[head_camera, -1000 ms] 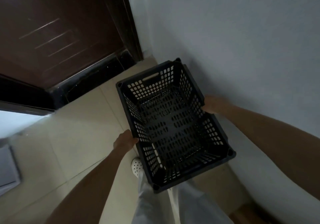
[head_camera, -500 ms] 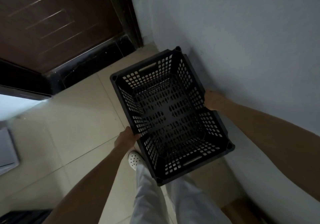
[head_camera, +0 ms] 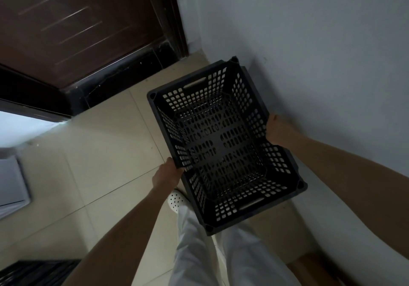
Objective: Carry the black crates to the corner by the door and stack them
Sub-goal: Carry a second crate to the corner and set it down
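Note:
A black perforated plastic crate hangs open side up above the tiled floor, close to the white wall and short of the door corner. My left hand grips its left long rim. My right hand grips the right long rim next to the wall. The crate is empty and its far end points toward the corner. Part of another black crate shows at the bottom left edge.
A dark brown door with a black threshold fills the upper left. The white wall runs along the right. My white trousers and a white perforated shoe are under the crate. A pale flat object lies at the left edge.
The crate has moved forward toward the door corner and closer to the wall, still held by both hands. A second black crate has come into view at the bottom left.

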{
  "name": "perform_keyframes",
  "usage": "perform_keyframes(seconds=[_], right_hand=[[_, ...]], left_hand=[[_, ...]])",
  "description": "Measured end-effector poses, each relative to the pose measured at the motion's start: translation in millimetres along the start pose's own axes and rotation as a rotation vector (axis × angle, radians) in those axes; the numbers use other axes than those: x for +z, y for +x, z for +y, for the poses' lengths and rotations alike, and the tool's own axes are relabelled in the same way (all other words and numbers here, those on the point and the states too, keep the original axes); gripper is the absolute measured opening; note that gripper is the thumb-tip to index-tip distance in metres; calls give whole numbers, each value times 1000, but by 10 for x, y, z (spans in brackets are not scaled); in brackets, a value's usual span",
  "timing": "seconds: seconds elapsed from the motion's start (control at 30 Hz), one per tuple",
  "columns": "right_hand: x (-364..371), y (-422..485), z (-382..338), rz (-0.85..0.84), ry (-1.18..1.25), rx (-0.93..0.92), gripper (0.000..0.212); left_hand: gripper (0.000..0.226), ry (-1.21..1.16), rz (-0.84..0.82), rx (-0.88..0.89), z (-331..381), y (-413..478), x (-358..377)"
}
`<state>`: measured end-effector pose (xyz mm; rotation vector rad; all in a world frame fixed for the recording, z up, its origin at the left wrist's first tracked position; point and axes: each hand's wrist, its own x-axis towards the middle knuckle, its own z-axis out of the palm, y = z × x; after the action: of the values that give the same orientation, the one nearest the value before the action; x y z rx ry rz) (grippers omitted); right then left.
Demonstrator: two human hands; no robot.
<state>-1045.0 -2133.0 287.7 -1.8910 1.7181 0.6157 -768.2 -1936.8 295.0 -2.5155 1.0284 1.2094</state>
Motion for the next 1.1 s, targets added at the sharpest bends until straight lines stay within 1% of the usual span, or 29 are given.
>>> perform_keyframes(seconds=[0.03, 0.07, 0.1, 0.13, 0.17, 0.2, 0.23, 0.3, 0.37, 0.4, 0.47, 0.53, 0.67, 0.73, 0.8, 0.87, 0.93, 1.03, 1.1], right_hand=[[53, -18, -12, -3, 16, 2, 57], [126, -52, -13, -14, 34, 5, 68], [204, -103, -12, -15, 54, 17, 76], [285, -155, 3, -5, 70, 14, 81], [367, -226, 45, 41, 61, -14, 84], [456, -312, 104, 108, 33, -65, 84], [544, -398, 176, 174, -9, -131, 83], [764, -594, 333, 243, -101, -258, 74], [1005, -811, 463, 239, -145, -334, 64], [1138, -920, 509, 219, -146, -359, 62], [1390, -1101, 550, 184, -139, -379, 61], [1570, -1233, 557, 172, -126, -369, 59], [1748, -1369, 531, 165, -96, -295, 62], [1797, -1393, 497, 221, -67, -234, 59], [1840, -1378, 475, 296, -68, -196, 49], [1898, -1352, 496, 390, -76, -198, 36], [1929, -1341, 516, 457, -81, -217, 28], [1955, -1352, 529, 527, -100, -249, 26], [1943, -1351, 531, 556, -115, -261, 28]], left_hand=[[41, 20, 58, 23, 1, -34, 24], [51, 29, 120, 59, -11, -74, 63], [67, 29, 179, 101, -32, -120, 114], [81, 34, 235, 147, -54, -162, 163], [91, 57, 284, 203, -76, -189, 213], [95, 115, 321, 274, -99, -209, 263], [96, 208, 349, 365, -111, -215, 323], [91, 388, 360, 583, -106, -243, 472], [82, 471, 315, 761, -33, -295, 676], [76, 482, 283, 806, 15, -328, 793], [66, 463, 228, 831, 112, -398, 1012], [63, 451, 186, 853, 207, -468, 1213], [72, 512, 109, 975, 295, -598, 1534], [79, 553, 68, 1015, 272, -609, 1618], [85, 556, 39, 1006, 272, -585, 1661], [89, 533, 1, 1013, 268, -566, 1712], [87, 545, -37, 1055, 269, -563, 1770], [76, 555, -34, 1141, 301, -543, 1799], [79, 575, -27, 1205, 325, -530, 1804]])
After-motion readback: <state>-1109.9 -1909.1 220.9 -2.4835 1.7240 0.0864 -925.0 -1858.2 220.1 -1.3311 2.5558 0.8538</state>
